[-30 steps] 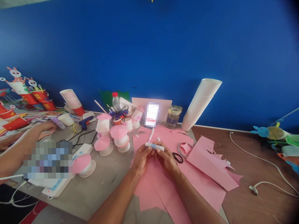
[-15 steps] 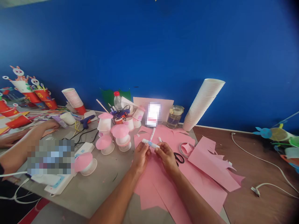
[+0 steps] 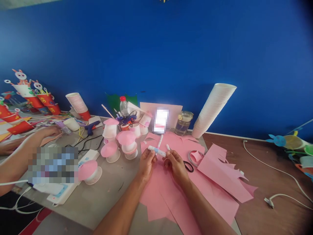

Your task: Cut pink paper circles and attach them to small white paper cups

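My left hand is closed round a white glue stick, which lies across its fingertips. My right hand is closed a little to the right, with a small white cap standing out of its fingers. Both hands hover over sheets of pink paper spread on the grey table. A white pen lies on the paper just beyond the hands. Black scissors lie right of my right hand.
Pink-topped white cup models stand left of my hands. A tall leaning stack of white cups and a glass jar stand at the back. Another person's arm reaches in at far left. White cables cross the brown table at right.
The glue stick has come apart from my right hand: it now stays in my left hand, tilted, while my right hand has drawn slightly away to the right with the cap.
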Action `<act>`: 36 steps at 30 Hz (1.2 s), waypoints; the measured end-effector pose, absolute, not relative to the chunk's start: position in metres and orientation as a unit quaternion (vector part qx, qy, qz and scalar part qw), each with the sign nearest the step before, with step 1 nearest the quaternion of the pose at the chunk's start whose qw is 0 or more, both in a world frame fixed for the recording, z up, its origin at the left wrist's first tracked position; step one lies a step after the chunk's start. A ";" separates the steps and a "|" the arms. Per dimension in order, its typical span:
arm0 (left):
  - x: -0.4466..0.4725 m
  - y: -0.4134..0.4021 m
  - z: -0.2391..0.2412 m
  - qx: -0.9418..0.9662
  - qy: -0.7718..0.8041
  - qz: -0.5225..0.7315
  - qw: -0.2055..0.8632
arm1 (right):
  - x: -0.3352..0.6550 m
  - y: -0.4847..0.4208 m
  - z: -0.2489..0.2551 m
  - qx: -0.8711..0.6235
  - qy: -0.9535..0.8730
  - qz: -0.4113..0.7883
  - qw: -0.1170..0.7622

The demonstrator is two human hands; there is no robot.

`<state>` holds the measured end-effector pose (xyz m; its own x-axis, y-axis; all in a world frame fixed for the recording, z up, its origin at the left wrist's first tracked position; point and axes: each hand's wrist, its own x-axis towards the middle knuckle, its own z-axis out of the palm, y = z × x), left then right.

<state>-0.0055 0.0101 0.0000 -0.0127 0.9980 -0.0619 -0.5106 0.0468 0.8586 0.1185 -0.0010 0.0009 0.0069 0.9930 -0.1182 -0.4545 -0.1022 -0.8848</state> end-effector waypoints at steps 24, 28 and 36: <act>-0.006 0.012 -0.012 0.364 0.392 0.594 0.600 | 0.120 0.002 -0.005 -0.362 -0.318 0.649 0.589; -0.008 0.013 -0.014 0.362 0.395 0.595 0.599 | 0.119 -0.001 -0.001 -0.387 -0.340 0.679 0.523; -0.008 0.013 -0.012 0.360 0.395 0.599 0.597 | 0.118 -0.002 -0.001 -0.341 -0.294 0.714 0.537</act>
<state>-0.0079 0.0131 -0.0121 -0.0282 0.9988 -0.0399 -0.4300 0.0239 0.9025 0.1175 -0.0019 -0.0006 -0.1919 0.9665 -0.1706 -0.5658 -0.2510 -0.7854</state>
